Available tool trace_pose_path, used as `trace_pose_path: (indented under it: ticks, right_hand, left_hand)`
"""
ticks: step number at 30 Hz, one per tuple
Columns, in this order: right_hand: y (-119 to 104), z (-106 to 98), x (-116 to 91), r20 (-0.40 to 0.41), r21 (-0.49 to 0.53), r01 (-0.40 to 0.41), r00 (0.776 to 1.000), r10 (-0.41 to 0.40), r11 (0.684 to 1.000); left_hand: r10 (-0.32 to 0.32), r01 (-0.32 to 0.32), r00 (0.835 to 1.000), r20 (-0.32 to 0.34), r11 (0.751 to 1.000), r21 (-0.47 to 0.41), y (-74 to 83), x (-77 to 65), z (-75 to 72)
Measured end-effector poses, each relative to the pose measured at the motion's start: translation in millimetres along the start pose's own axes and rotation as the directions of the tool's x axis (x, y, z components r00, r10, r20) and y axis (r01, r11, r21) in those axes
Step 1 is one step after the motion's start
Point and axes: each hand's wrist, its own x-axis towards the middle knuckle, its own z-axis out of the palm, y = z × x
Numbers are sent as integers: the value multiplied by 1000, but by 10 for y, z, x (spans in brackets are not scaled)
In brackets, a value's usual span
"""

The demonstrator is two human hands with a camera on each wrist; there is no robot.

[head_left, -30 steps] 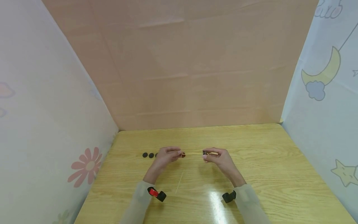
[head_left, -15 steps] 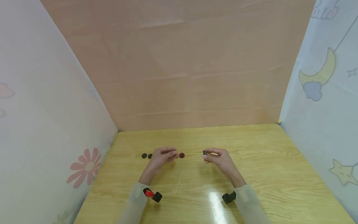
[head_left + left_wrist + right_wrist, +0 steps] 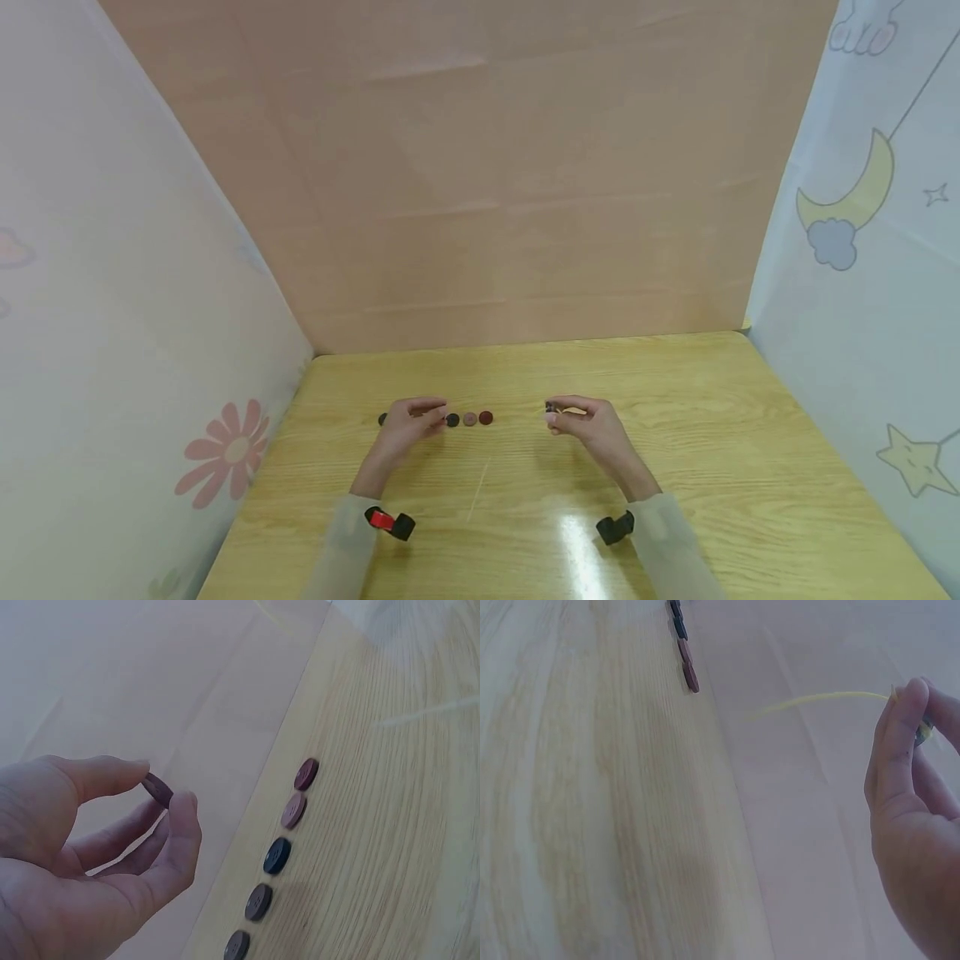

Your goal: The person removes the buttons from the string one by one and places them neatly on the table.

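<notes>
My left hand [image 3: 411,425] pinches a dark reddish button [image 3: 157,790] between thumb and fingertips, above the left part of a row of buttons. A dark red button [image 3: 306,774], a pinkish one [image 3: 293,810] and a blackish one [image 3: 277,856] lie in that row, with darker ones nearer the hand. My right hand [image 3: 588,423] stays raised over the table, pinching a small dark piece [image 3: 924,733], largely hidden by the fingers. From those fingers a yellow string [image 3: 817,697] runs out to the left and fades from sight. Whether it reaches the left hand's button I cannot tell.
The wood-grain table [image 3: 675,450] meets a brownish backdrop [image 3: 480,208] at its far edge. Patterned white panels [image 3: 847,333] stand on both sides. A thin pale line [image 3: 477,492] crosses the tabletop in front of the hands.
My left hand has moved left, away from the right hand, uncovering the red, pink and blackish buttons. The yellow string seen stretched between the hands is now indistinct in the head view. My right hand barely moved.
</notes>
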Motion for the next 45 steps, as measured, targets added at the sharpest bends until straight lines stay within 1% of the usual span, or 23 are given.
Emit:
trace_pose_path:
  ticks: [7,15,20,23,26,30,34,37,41,45]
  right_hand:
    - [12,-17,9,-6,5,-14,1000,14,1000]
    - [32,-9,25,-14,35,-17,1000,17,999]
    - [16,-11,18,-18,68,-11,1000,12,998]
    - [18,-22,15,-11,73,-8,1000,9,997]
    - [27,-33,9,-8,77,-9,1000,10,997]
    - [31,-44,10,-8,78,-7,1000,7,997]
    - [26,-55,19,-8,68,-3,1000,3,998]
    - [20,-59,21,-10,68,-5,1000,5,998]
    - [21,-57,21,-9,81,-13,1000,14,997]
    - [22,-54,22,-6,93,-15,1000,16,996]
  left_hand:
    - [22,-19,994,-103,999,31,-9,-34,-148]
    - [47,-31,987,-153,994,109,-26,-86,-326]
    - [63,-33,979,-196,987,156,-63,-99,-466]
    - [76,-30,972,-221,979,201,-86,-119,-565]
    - [92,-26,967,-240,964,266,-120,-125,-664]
    - [115,-13,957,-267,934,357,-169,-106,-765]
    - [139,-4,947,-290,906,422,-211,-88,-835]
    - [166,-5,940,-297,878,478,-238,-88,-881]
    - [184,9,934,-307,846,533,-276,-95,-960]
    - [172,43,928,-330,830,556,-302,-87,-1044]
